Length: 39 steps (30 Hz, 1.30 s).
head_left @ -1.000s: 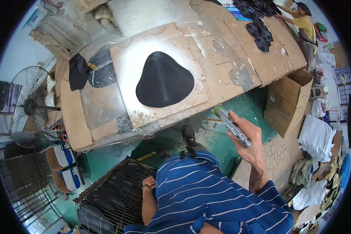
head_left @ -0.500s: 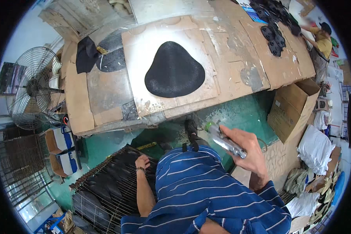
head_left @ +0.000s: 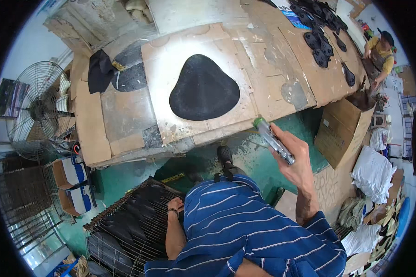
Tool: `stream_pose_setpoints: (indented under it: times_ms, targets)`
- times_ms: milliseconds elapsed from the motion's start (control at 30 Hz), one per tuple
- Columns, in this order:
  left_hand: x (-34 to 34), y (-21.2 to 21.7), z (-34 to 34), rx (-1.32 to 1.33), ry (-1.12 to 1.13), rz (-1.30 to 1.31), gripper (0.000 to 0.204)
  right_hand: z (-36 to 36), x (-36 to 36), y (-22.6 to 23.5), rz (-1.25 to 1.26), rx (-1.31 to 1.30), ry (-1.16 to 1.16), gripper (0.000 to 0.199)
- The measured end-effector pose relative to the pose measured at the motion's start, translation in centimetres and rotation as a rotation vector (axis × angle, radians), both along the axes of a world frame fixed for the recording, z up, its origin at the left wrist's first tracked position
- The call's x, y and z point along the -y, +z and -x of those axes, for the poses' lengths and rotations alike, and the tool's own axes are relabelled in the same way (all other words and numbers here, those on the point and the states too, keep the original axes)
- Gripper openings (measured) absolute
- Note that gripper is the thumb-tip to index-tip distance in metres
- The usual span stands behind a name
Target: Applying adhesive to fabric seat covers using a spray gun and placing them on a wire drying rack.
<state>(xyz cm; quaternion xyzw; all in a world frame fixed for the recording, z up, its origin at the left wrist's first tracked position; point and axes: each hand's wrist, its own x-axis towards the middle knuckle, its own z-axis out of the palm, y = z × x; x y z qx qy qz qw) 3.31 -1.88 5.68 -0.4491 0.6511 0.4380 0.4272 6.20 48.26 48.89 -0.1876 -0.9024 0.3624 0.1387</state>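
My right hand (head_left: pixel 295 159) is closed around a metal spray gun (head_left: pixel 273 141) with a green ring at its front end. It holds the gun over the front edge of the table, pointed up and left. Beyond the nozzle lies a black rounded-triangle pad (head_left: pixel 204 87), flat on a cardboard sheet (head_left: pixel 159 69) coated with white overspray. My left hand (head_left: pixel 174 204) hangs low at my side, next to a wire rack (head_left: pixel 125 231) of black, curved pieces. Its fingers are loosely bent, with nothing seen in them.
A cardboard-covered table (head_left: pixel 291 74) spans the front. Black cloth (head_left: pixel 100 71) lies at its left, several black parts (head_left: pixel 319 46) at its far right. A large fan (head_left: pixel 37 108) stands left, a tall carton (head_left: pixel 339 131) right. A co-worker (head_left: pixel 379 57) stands beyond the carton.
My right hand has raised the spray gun toward the table edge. My left hand sits slightly lower, its fingers drawn in. The co-worker has turned from the table toward the carton, a hand above it.
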Motion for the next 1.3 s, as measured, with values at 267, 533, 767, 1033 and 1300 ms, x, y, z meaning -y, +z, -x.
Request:
stream_pose_setpoints:
  times_ms: [267, 533, 767, 1033, 1300]
  targets:
    - [-1.5, -0.6, 1.1, -0.02, -0.104, 0.005, 0.012, -2.0, 0.4, 0.7, 0.001, 0.076, 0.019, 0.068]
    - [-4.0, -5.2, 9.1, -0.252, -0.275, -0.199, 0.032, -5.0, -0.4, 1.6, 0.016, 0.133, 0.158, 0.071]
    - [-21.3, 2.8, 18.2, -1.072, -0.606, 0.082, 0.032, -6.5, 0.2, -0.5, 0.053, 0.144, -0.12, 0.064]
    - [-32.3, 6.5, 26.9, -1.005, -0.84, 0.505, 0.044, -6.4, 0.0, -1.3, 0.24, 0.092, -0.163, 0.071]
    - [-33.9, 6.6, 28.4, -1.005, -0.99, 0.615, 0.038, -10.5, -2.6, -1.2, 0.231, 0.053, -0.217, 0.065]
